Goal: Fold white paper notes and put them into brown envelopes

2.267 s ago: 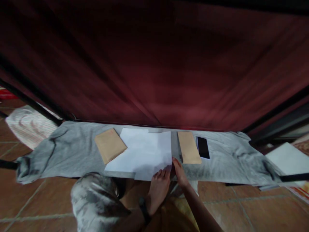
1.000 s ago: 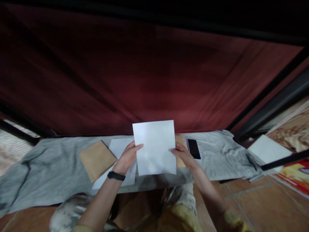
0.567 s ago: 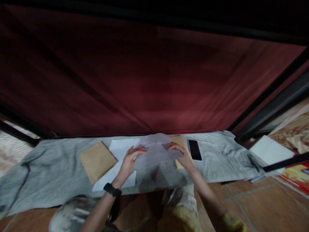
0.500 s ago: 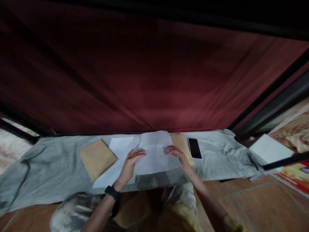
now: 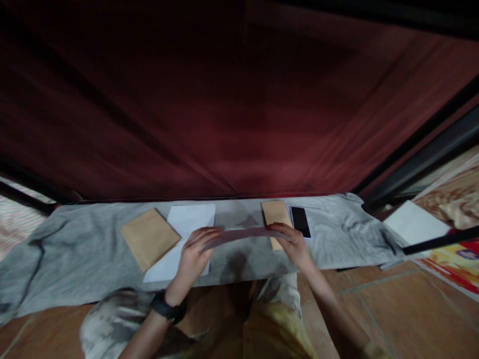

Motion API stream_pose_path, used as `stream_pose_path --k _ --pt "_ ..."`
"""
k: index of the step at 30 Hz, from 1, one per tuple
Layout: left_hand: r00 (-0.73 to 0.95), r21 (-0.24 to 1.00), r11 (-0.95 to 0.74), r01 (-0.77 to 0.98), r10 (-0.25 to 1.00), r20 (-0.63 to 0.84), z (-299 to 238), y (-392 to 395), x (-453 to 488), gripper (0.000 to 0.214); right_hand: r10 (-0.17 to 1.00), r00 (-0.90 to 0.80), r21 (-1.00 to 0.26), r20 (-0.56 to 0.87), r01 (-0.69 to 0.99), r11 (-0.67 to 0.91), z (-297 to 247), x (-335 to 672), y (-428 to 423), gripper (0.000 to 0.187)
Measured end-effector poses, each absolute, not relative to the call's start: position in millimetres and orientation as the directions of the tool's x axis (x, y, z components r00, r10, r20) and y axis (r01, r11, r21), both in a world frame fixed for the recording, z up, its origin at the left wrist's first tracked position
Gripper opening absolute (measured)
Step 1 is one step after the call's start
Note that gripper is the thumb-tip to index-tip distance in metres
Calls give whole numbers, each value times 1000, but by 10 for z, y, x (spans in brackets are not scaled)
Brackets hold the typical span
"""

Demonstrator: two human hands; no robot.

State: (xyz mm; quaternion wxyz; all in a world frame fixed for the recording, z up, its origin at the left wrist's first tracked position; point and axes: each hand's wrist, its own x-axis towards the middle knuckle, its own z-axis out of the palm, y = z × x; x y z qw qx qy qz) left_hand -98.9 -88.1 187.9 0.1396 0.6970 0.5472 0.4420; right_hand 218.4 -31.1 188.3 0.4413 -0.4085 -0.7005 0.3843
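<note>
Sheet of paper (image 5: 243, 234) is in the air just above the grey cloth-covered desk (image 5: 337, 234), held by both hands; clock positions are from the sheet. Left hand (image 5: 192, 252) has its fingers clamped on the 9 o'clock end, right hand (image 5: 294, 244) has its fingers clamped on the 3 o'clock end. Sheet is bowed and nearly edge-on (thumb placement mostly hidden, can't tell). At 9, beyond the left hand, one brown envelope (image 5: 149, 239) overlaps white paper (image 5: 192, 218), which runs behind that hand. Second brown envelope (image 5: 276, 212) lies at 2, partly covered by the right hand in view; phone (image 5: 300, 222) just beside it, toward 3. Dark wristband (image 5: 168, 306) at 8, red curtain (image 5: 239, 134) at 12.
</note>
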Motion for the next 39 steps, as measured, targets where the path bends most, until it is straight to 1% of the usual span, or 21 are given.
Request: stream_pose_path --k 1,2,4,6,8,10,13,15,18,20,22,25,28,31,34,37,39 --pt "-79 708 -318 631 881 466 1988 -828 -961 18 934 -203 -919 294 206 335 1981 2178 -253 24" --pt "-142 738 -269 619 886 442 2079 -776 -933 20 953 -127 -941 277 165 295 2052 2162 -191 26" --pt "-193 797 -202 569 910 368 2200 -672 -889 27 967 -25 -964 253 82 254 2129 2110 -62 31" --pt "-197 833 -178 524 926 322 2263 -571 -868 30 968 4 -968 251 35 250 2168 2052 56 34" --pt "-211 828 -202 523 911 355 2315 -487 -870 28 964 2 -964 264 39 264 2236 2017 134 31" --pt "-212 788 -270 553 870 446 2390 -444 -886 22 948 -16 -946 317 68 317 2362 2019 150 26" --pt "-150 726 -389 567 818 555 2498 -485 -923 17 877 -105 -873 468 98 478 2567 2072 59 18" --pt "-112 721 -409 559 824 555 2468 -562 -954 20 830 -166 -826 533 112 553 2587 2112 -45 18" --pt "-82 729 -369 576 861 501 2155 -677 -1014 24 808 -240 -805 538 138 577 2287 2151 -198 23" --pt "1 708 -371 602 886 463 1812 -731 -1058 29 807 -309 -798 503 192 571 1899 2162 -282 23" --pt "84 682 -362 635 911 405 1449 -770 -1091 39 805 -394 -780 443 273 563 1453 2167 -360 26" --pt "198 644 -327 692 944 266 999 -812 -1116 56 783 -527 -717 329 401 571 860 2170 -471 39" --pt "246 616 -294 731 955 164 729 -833 -1147 65 760 -606 -630 236 499 594 489 2181 -563 45" --pt "252 606 -262 751 962 104 651 -835 -1211 66 750 -637 -569 180 555 607 333 2212 -615 58" --pt "278 604 -278 747 956 97 725 -824 -1210 58 730 -662 -542 173 555 631 304 2245 -624 68" --pt "291 588 -310 747 948 129 800 -802 -1003 51 719 -674 -529 171 552 644 311 2250 -621 72" --pt "338 540 -358 762 931 140 766 -782 -757 46 725 -671 -516 156 570 639 316 2238 -626 72"
